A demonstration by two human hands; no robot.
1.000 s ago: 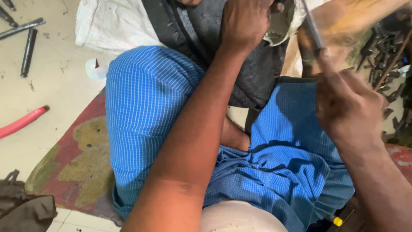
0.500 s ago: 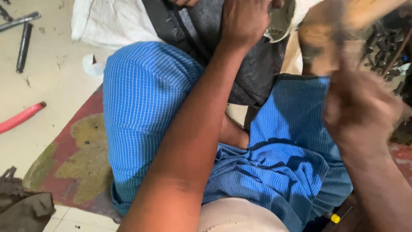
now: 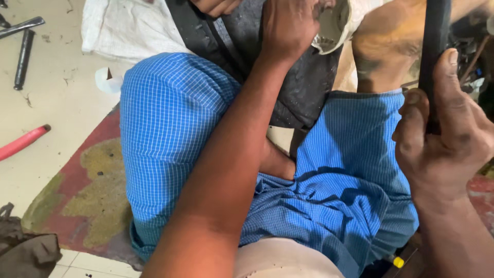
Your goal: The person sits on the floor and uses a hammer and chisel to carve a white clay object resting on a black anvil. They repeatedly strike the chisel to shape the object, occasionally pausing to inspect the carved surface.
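Observation:
I sit on a worn red and yellow mat [image 3: 87, 201] in blue checked cloth. My left hand [image 3: 288, 25] presses down on a dark grey rubber piece [image 3: 303, 87] that lies over my lap, next to a pale curved part [image 3: 334, 28] at its top edge. My right hand [image 3: 442, 134] is at the right, closed around a long black tool handle [image 3: 435, 46] that stands upright. The tool's working end is out of view.
A white cloth [image 3: 123, 25] lies on the pale floor at the top left. Dark metal rods [image 3: 23, 51] lie further left, and a red hose [image 3: 23, 141] lower down. A dark bag [image 3: 25, 252] is at the bottom left. Metal clutter [image 3: 473, 51] is at the right.
My right hand has come down and nearer, and now grips a black handle upright where a slim metal tool was held a second ago. My left hand has stayed on the rubber piece.

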